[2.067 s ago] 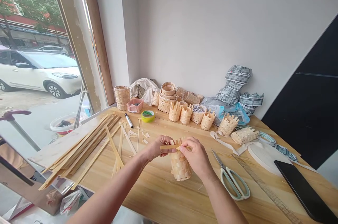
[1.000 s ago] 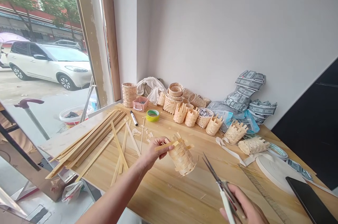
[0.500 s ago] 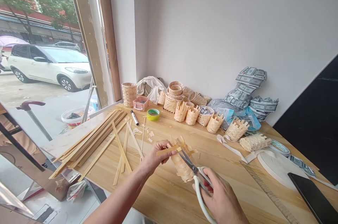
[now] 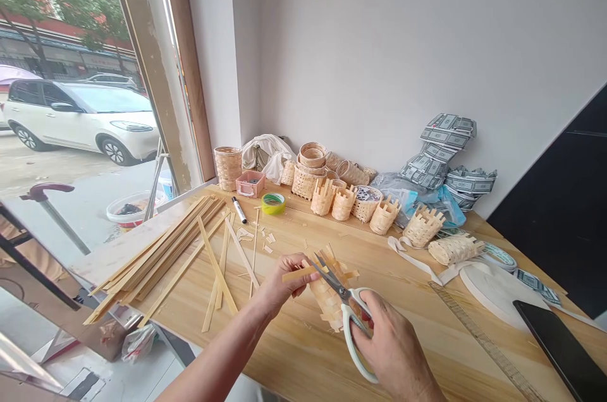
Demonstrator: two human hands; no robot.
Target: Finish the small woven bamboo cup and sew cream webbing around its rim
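My left hand [image 4: 290,277] is closed on a small woven basket [image 4: 327,302] of pale wood strips, held tilted over the table, its upper strip ends sticking out loose. One strip [image 4: 298,274] juts left past my thumb. My right hand [image 4: 389,342] grips white-handled scissors [image 4: 349,307] through their loops. Their blades are parted and lie over the basket's upper end, close to my left fingertips. Whether a strip sits between the blades I cannot make out. My left fingers hide part of the basket's rim.
Long wood strips [image 4: 165,250] lie in a pile at left, near a marker [image 4: 239,210] and green-yellow tape [image 4: 273,203]. Several woven baskets [image 4: 341,202] line the back. On the right are a ruler [image 4: 484,339], a white ribbon roll [image 4: 493,294] and a black phone [image 4: 559,348].
The scissors have shifted slightly up and left, with their blades further over the basket's upper end and spread wider. My left hand keeps its hold on the basket.
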